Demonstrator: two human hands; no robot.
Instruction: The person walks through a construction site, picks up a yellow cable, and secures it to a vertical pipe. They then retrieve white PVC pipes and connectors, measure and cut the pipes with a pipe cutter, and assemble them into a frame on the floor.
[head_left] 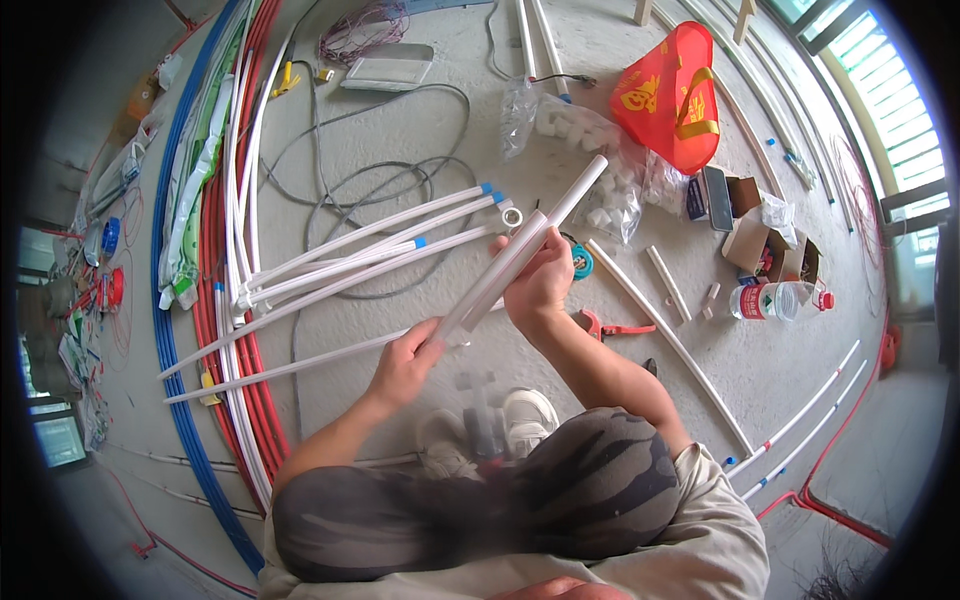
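Amid grey cable (343, 208), red bag (665, 85), bottle (762, 302), left hand (405, 365) and right hand (540, 275) gripping pipes (497, 272)

Both hands (405, 360) hold white pipes (502, 268) (slanting up rightward) over a grey floor (740, 370).

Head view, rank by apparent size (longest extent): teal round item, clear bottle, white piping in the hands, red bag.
1. White piping
2. Red bag
3. Clear bottle
4. Teal round item

The piping is held nearer the camera, so its true size is unsure.
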